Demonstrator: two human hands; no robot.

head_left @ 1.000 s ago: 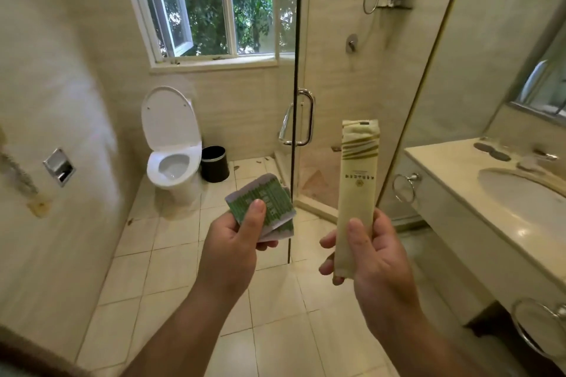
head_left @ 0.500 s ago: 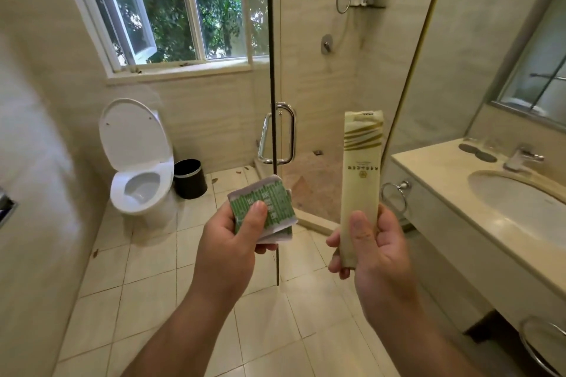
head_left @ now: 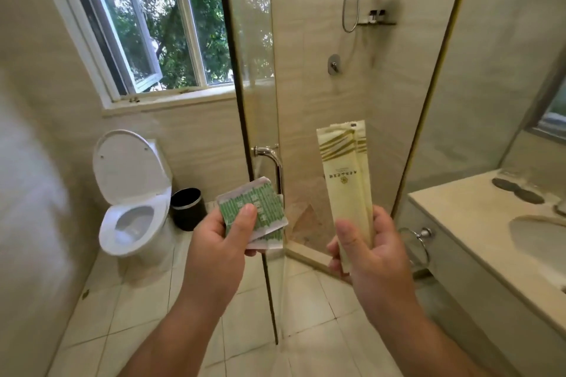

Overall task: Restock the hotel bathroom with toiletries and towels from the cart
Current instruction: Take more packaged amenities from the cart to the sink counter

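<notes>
The left hand (head_left: pixel 220 242) is pinching green packets (head_left: pixel 254 211) under its thumb. The right hand (head_left: pixel 373 254) is gripping long cream packets (head_left: pixel 346 180) low down, at three o'clock from them. Both are looking light and bendy

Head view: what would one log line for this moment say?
left hand: pinches green sachets | right hand: grips long cream packets, upright | facing: shower door
</notes>
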